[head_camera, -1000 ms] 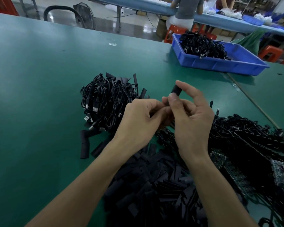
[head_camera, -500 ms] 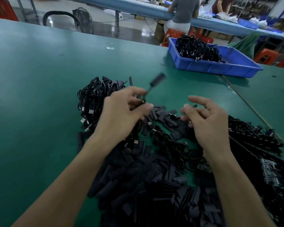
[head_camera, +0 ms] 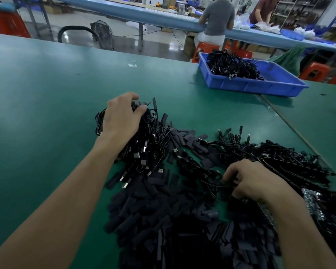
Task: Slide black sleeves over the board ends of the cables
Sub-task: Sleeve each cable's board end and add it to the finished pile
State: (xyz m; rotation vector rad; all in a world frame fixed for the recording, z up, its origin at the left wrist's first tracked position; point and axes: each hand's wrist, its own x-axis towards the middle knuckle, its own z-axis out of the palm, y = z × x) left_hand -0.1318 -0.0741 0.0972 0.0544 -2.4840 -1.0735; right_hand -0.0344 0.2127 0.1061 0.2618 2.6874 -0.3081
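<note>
A heap of flat black sleeves (head_camera: 175,220) lies on the green table in front of me. My left hand (head_camera: 122,117) rests on top of the far-left pile of sleeved black cables (head_camera: 149,140), its fingers curled over the pile's top. My right hand (head_camera: 250,179) is down on the right-hand tangle of black cables (head_camera: 279,158), fingers curled round a thin cable at the tangle's near edge. Small green circuit boards (head_camera: 314,202) on cable ends lie beside my right wrist.
A blue tray (head_camera: 260,85) holding black cables stands at the far right of the green table (head_camera: 47,113). A seam (head_camera: 299,133) in the table runs diagonally on the right. Two people sit at a blue bench beyond, with orange stools.
My left hand carried the sleeved cable away to the far-left pile and now rests on it. My right hand dropped down and right into the unsleeved tangle and curled round a cable.
</note>
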